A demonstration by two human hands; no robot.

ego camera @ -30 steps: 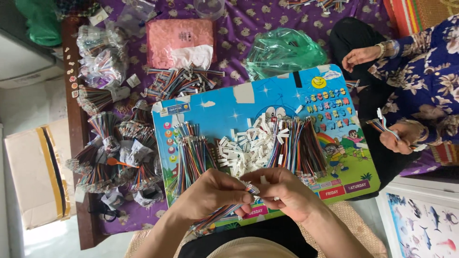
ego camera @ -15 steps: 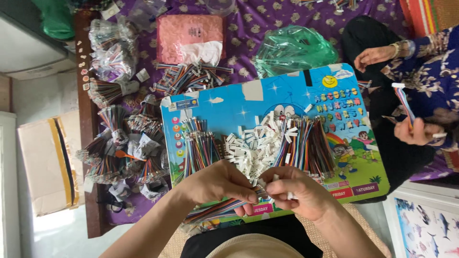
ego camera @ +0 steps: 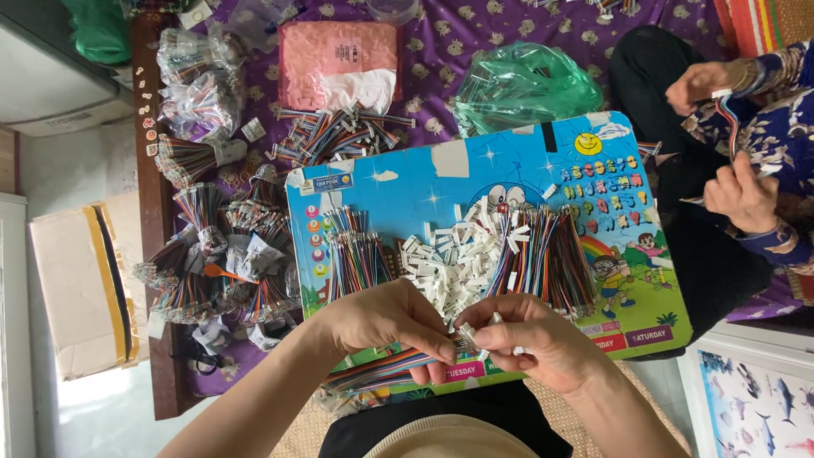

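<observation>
My left hand (ego camera: 386, 321) pinches a bundle of multicoloured wires (ego camera: 377, 371) that trails down and left over the near edge of a blue cartoon lap board (ego camera: 509, 174). My right hand (ego camera: 534, 341) holds a small white plastic connector (ego camera: 496, 320) against the wire ends, fingertips of both hands meeting. A heap of white connectors (ego camera: 462, 254) lies in the board's middle, with loose coloured wire bundles to its left (ego camera: 354, 254) and right (ego camera: 547, 254).
Many bagged wire bundles (ego camera: 216, 254) lie on the purple cloth at left, beside a pink bag (ego camera: 339, 59) and a green plastic bag (ego camera: 521, 85). Another person sits at right, their hands (ego camera: 733, 182) working wires. A cardboard box (ego camera: 72, 288) stands at far left.
My hands stay together over the board's near edge, fingers shifting slightly on the wire ends. The person at right has raised their hands with wires.
</observation>
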